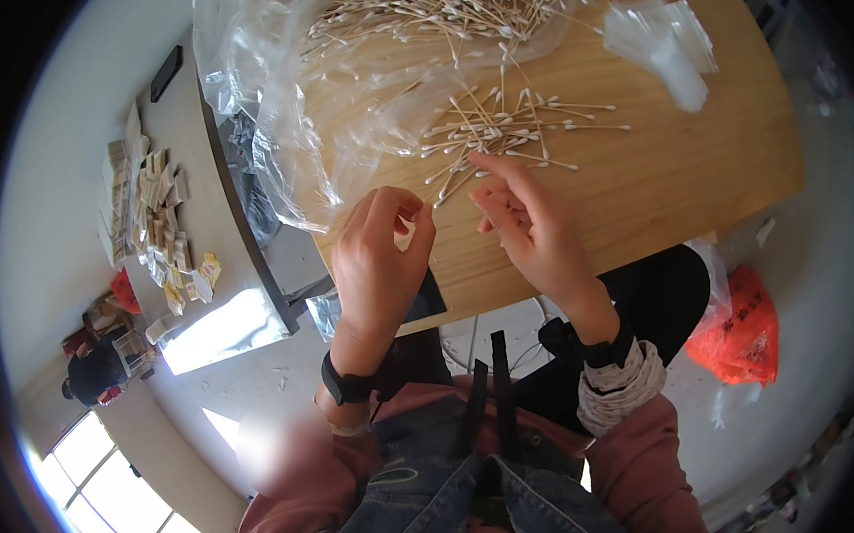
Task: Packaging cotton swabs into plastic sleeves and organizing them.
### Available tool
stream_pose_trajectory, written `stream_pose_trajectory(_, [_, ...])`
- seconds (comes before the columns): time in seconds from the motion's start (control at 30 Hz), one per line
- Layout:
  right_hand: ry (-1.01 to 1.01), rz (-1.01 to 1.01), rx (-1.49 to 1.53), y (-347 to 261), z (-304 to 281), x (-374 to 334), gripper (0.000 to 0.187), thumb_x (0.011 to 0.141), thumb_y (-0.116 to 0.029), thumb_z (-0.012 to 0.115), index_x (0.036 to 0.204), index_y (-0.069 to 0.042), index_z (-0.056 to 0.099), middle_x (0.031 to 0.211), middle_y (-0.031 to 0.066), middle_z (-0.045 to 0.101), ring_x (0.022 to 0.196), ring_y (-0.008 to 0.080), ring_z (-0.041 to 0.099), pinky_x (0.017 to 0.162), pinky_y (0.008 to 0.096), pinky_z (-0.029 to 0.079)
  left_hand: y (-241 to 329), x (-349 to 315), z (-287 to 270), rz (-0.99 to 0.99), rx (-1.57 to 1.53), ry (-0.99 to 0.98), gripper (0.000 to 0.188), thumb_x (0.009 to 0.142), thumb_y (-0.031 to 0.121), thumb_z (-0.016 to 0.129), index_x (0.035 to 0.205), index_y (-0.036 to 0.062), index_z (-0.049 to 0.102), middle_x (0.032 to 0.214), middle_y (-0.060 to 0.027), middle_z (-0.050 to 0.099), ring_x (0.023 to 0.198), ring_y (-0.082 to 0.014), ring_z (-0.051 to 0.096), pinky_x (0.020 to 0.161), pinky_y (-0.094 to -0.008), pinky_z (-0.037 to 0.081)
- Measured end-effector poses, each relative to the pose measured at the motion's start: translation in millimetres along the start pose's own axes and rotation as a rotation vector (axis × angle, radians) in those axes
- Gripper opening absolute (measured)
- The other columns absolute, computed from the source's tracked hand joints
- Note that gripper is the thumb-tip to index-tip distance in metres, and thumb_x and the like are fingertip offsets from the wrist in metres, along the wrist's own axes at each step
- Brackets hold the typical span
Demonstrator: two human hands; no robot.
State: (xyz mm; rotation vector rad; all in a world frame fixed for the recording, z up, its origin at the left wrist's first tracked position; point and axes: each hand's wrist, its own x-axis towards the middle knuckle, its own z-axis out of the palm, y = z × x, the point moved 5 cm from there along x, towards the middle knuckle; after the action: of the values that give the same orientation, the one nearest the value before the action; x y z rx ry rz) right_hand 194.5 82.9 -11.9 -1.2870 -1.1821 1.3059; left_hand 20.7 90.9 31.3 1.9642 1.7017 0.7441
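Lying crisscrossed, upper centre: cotton swabs (496, 131).
Right hand (537, 226) nearer, below, fingers parted; left hand (375, 250) curled, grip unclear.

Bright daylight fills a paned window (126, 492) beside a pale wall (176, 456); grey floor (268, 376) spreads beneath a wood-topped table (684, 168) and a grey side table (195, 166).
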Motion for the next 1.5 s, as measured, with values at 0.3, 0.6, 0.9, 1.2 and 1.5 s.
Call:
stream_pose_trajectory(0.3, [0.282, -0.153, -0.619, -62.7, -93.1, -69.1, 0.02, 0.09, -0.002, 0.069, 0.11, -0.005, 0.074, 0.088, 0.0097, 0.071, 0.067, 0.0182, 0.065, 0.057, 0.0284, 0.049, 41.4, -24.9, 19.5, 0.266, -0.273, -0.125, 0.044, 0.077, 0.01, 0.081, 0.115, 0.0019, 0.062, 0.116, -0.0149, 0.064, 0.104, -0.0339, 0.062, 0.088, -0.0404, 0.05])
stream_pose_trajectory(0.6, [0.7, 0.293, -0.796, -30.0, -231.2, -142.6, 0.042, 0.088, -0.006, 0.071, 0.129, -0.007, 0.064, 0.096, 0.0043, 0.067, 0.08, 0.0128, 0.06, 0.07, 0.0267, 0.047, 23.6, 29.9, 48.3, 0.301, 0.179, 0.028, 0.056, 0.076, 0.015, 0.08, 0.125, 0.006, 0.055, 0.127, -0.012, 0.059, 0.123, -0.0336, 0.053, 0.101, -0.0449, 0.041])
stream_pose_trajectory(0.9, [-0.158, -0.459, -0.899, -28.4, -36.8, 33.4, 0.059, 0.076, -0.001, 0.075, 0.133, -0.009, 0.058, 0.138, 0.0076, 0.058, 0.139, 0.0293, 0.044, 0.115, 0.0443, 0.035, 25.1, 22.0, 43.8, 0.389, 0.125, 0.016, 0.032, 0.076, 0.01, 0.078, 0.105, 0.007, 0.064, 0.106, -0.0071, 0.068, 0.105, -0.0285, 0.062, 0.09, -0.0413, 0.046])
stream_pose_trajectory(1.2, [-0.001, -0.626, -0.819, -20.2, -49.9, 42.0, 0.024, 0.076, 0.003, 0.07, 0.099, -0.003, 0.072, 0.106, 0.0042, 0.071, 0.107, 0.026, 0.062, 0.091, 0.0378, 0.051, 16.4, 30.4, 46.7, 0.336, -0.056, 0.044, 0.016, 0.078, -0.002, 0.078, 0.091, 0.0015, 0.069, 0.097, -0.0097, 0.073, 0.09, -0.0272, 0.068, 0.078, -0.0352, 0.054])
stream_pose_trajectory(1.5, [0.038, -0.63, -0.816, -19.8, -74.5, 50.3, 0.014, 0.076, 0.004, 0.071, 0.089, -0.003, 0.07, 0.092, 0.0039, 0.071, 0.093, 0.0246, 0.065, 0.077, 0.0363, 0.054, 5.0, 27.2, 41.2, 0.321, -0.091, 0.045, 0.016, 0.075, -0.005, 0.076, 0.085, 0.0017, 0.066, 0.093, -0.0097, 0.072, 0.085, -0.0282, 0.067, 0.073, -0.036, 0.054])
